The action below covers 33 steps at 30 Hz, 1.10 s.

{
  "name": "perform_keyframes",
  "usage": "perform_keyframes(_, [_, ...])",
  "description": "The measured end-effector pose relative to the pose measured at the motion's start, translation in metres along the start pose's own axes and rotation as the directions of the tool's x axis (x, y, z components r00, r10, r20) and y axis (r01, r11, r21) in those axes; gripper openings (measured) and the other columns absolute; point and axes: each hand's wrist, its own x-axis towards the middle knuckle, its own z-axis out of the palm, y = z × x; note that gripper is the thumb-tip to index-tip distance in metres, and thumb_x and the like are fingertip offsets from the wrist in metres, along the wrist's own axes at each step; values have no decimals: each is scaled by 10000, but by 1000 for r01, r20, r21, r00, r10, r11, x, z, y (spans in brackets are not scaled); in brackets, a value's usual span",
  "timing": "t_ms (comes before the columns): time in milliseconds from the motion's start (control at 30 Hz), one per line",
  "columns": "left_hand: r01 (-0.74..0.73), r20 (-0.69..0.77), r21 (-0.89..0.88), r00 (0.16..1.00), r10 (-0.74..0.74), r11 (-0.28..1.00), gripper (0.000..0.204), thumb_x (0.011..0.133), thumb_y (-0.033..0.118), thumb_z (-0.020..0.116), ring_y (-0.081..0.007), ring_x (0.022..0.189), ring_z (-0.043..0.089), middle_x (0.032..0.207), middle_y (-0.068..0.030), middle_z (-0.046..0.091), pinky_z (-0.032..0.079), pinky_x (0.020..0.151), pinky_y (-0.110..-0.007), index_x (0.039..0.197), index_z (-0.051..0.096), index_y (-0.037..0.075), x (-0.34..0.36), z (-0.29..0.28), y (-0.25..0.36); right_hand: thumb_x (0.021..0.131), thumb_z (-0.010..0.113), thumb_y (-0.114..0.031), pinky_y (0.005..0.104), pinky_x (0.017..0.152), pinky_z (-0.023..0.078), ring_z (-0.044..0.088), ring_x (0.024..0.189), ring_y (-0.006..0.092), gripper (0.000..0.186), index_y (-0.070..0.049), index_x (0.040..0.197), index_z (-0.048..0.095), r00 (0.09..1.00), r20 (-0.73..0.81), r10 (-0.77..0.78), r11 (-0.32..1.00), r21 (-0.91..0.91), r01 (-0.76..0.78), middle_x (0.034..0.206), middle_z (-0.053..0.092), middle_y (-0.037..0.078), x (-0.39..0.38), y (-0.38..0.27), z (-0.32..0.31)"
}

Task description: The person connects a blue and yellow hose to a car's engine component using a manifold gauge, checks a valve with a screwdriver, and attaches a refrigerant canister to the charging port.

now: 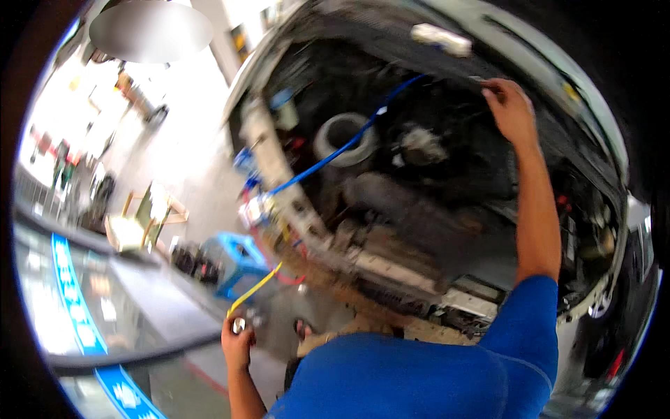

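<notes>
I am leaning over a car's open engine bay (433,244). My left hand (239,346), low on the left, is closed around the end of a yellow hose (255,288), where a round metallic fitting (239,325) shows. My right hand (513,112) reaches to the far right part of the bay. Its fingers are bent together near a small pale piece; blur hides what they hold. A blue hose (328,160) crosses the bay from a cluster of blue and red fittings (257,208) at its left edge.
A white object (441,39) lies at the bay's far edge. A grey ring (345,140) sits inside it. To the left stand a blue plastic stool (241,255), a chair-like frame (143,220) and a glass panel with blue stripes (75,300). A sandaled foot (302,328) shows below.
</notes>
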Motion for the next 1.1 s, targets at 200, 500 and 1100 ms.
perform_keyframes(200, [9,400,-88,916,27,996,428,792,-6,640,-123,749,578,890,-33,573,472,628,-257,1206,537,26,26,-59,21,816,712,-139,330,744,510,620,825,178,310,-63,1110,647,544,701,-460,737,644,-206,983,652,83,-176,-257,-10])
perform_keyframes(500, [78,404,-698,864,301,712,597,876,37,554,-249,1222,521,1321,-157,523,416,1051,-391,1434,344,26,40,-118,-42,877,675,-82,315,918,486,571,1092,175,654,-31,1432,334,215,767,-604,76,324,-943,1212,552,98,-390,-516,110])
perform_keyframes(1100, [-311,-643,-240,761,89,919,335,927,232,571,-221,1038,566,1217,-112,489,487,872,-330,1211,534,58,75,-221,-241,896,632,-157,330,768,525,656,889,186,495,-23,1334,444,-333,540,-773,570,359,-739,998,683,137,-442,-630,227])
